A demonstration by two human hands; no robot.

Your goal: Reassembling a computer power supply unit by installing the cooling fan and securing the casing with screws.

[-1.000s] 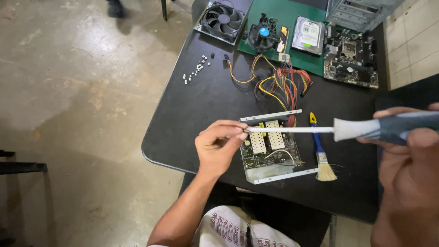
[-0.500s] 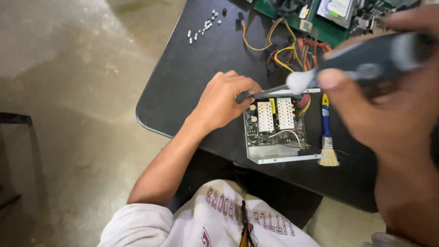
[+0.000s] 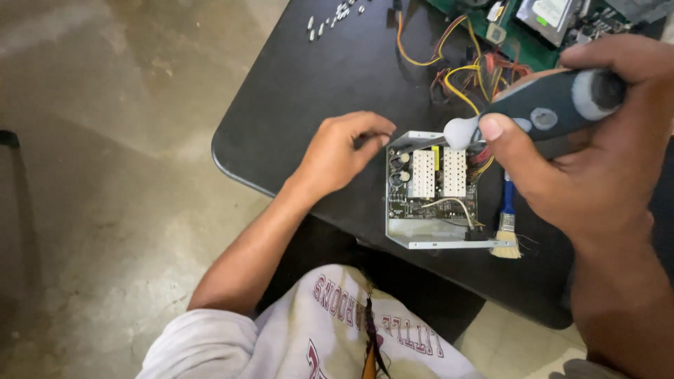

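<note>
Your right hand (image 3: pixel 597 147) wrapped around the grey electric screwdriver (image 3: pixel 540 109), tip over the open power supply (image 3: pixel 434 189) near the table's (image 3: pixel 309 98) front edge, your left hand's (image 3: pixel 340 151) fingers curled loosely just beside its left wall, blue brush (image 3: pixel 507 228) alongside.

Black table (image 3: pixel 309 105), rounded corner, over the concrete floor (image 3: pixel 105 175). On it I counted: one opened metal power supply box (image 3: pixel 432 193) near the front edge; one small paintbrush (image 3: pixel 507 228) just beside it; a bundle of coloured wires (image 3: pixel 456 67) behind; a scatter of small screws (image 3: pixel 335 15) at the far side; a green mat (image 3: pixel 484 10) carrying computer parts.
</note>
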